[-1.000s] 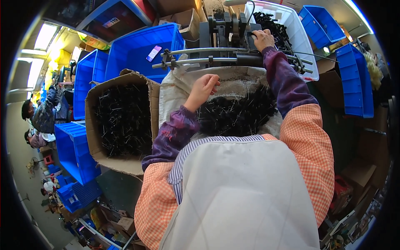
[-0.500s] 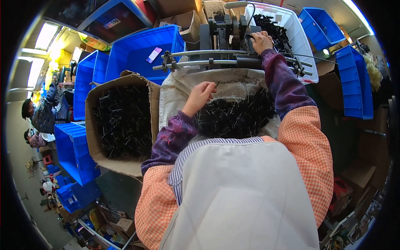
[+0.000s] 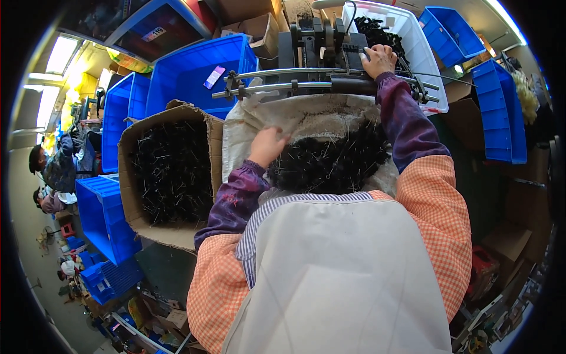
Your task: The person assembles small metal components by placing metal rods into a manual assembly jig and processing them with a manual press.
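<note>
Black pieces with thin pale pins form a pile (image 3: 330,165) at the centre of the frame, on a pale sack (image 3: 239,127) spread above the apron (image 3: 342,265). The left hand (image 3: 268,146), blurred, lies at the pile's upper-left edge, fingers partly curled; whether they hold a piece cannot be told. The right hand (image 3: 380,61), upper right of centre, is bent over the right side of the machine (image 3: 289,50), thumb spread leftward; the fingertips are partly hidden, so how firmly they grip, and on what, cannot be told. Two metal rods (image 3: 277,73) cross the machine's near side.

The work appears to be in mid-course. The pile is large, and the carton (image 3: 217,147) at left of centre is well filled with similar pinned pieces. More black pieces lie in the white tub (image 3: 433,71) at upper right, where no pins can be made out. Which lot is finished and which is left cannot be settled from this view; no piece can be made out between hand and machine.

Farther out, a blue crate (image 3: 171,88) at upper left contains a phone (image 3: 214,76). Other blue crates stand at the left and upper right; two people appear at far left.
</note>
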A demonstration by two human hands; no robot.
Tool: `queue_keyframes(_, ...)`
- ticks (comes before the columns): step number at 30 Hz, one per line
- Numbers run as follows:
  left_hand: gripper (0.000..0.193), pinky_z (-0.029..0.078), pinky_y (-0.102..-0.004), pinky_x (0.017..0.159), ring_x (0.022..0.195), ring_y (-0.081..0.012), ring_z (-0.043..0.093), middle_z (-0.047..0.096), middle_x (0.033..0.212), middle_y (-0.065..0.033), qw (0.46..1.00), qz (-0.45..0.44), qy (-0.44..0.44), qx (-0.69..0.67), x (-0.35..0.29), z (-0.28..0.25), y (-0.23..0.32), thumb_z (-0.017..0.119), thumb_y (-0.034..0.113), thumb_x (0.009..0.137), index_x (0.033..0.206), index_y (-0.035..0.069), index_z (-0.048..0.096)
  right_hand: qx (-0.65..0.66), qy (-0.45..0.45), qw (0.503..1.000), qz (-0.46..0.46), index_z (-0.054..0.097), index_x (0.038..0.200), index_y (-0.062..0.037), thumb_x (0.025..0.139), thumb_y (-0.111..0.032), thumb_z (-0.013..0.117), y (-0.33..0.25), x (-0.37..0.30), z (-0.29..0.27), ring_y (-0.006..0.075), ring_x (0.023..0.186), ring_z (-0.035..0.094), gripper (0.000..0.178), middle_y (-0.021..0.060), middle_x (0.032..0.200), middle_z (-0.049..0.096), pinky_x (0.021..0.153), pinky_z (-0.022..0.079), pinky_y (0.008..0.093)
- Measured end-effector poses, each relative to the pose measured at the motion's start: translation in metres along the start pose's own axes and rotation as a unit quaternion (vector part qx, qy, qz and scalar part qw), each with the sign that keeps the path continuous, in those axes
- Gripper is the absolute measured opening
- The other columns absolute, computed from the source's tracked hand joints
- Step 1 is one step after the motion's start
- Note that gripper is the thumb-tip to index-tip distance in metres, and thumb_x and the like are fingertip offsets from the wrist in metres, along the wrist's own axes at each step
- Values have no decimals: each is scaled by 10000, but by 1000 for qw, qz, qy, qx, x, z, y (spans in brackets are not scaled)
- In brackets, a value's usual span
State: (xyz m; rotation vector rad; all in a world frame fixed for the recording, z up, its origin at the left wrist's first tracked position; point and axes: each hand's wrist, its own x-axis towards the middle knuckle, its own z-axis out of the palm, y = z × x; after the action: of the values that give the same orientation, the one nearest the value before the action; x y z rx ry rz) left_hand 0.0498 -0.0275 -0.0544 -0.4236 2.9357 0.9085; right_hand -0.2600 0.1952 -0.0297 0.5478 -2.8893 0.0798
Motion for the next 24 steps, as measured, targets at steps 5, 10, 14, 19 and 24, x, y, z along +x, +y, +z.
queue_keyframes(5,255,470,-382,739,810,-337,607,637,842,-189,984,-16,-167,-67,-12,12,-14,598,231,781,928,26,638,30,5,999,-10,655,1017,-151,819,-370,526,-13,-1,3,252,1077,391,323,65,1080,533,908,270,406)
queue_keyframes(10,284,473,-379,719,796,-329,610,634,820,-193,986,-48,-138,-75,-16,12,-8,626,251,765,893,-2,630,53,24,998,-27,641,1026,-132,838,-351,486,-42,0,10,259,1073,397,328,77,1068,538,902,276,413)
queue_keyframes(14,334,473,-380,709,792,-334,605,634,792,-181,986,-63,-145,-58,-17,7,-10,651,289,751,857,-27,617,57,19,997,-40,626,1032,-105,855,-323,454,-65,-1,9,266,1079,396,329,95,1073,535,905,266,421)
queue_keyframes(19,310,489,-347,626,691,-269,625,640,779,-155,977,-48,-198,-54,-19,-2,-13,660,250,745,871,-29,611,39,11,999,-36,609,1048,-114,870,-282,434,-76,-2,11,258,1089,400,301,91,1086,537,910,260,417)
queue_keyframes(24,220,488,-289,539,581,-162,610,634,728,-116,942,-67,-263,-199,-23,-6,-24,625,129,757,900,-39,614,24,3,999,-42,623,1007,-107,859,-297,445,-64,-2,6,236,1072,420,300,75,1056,558,901,261,414)
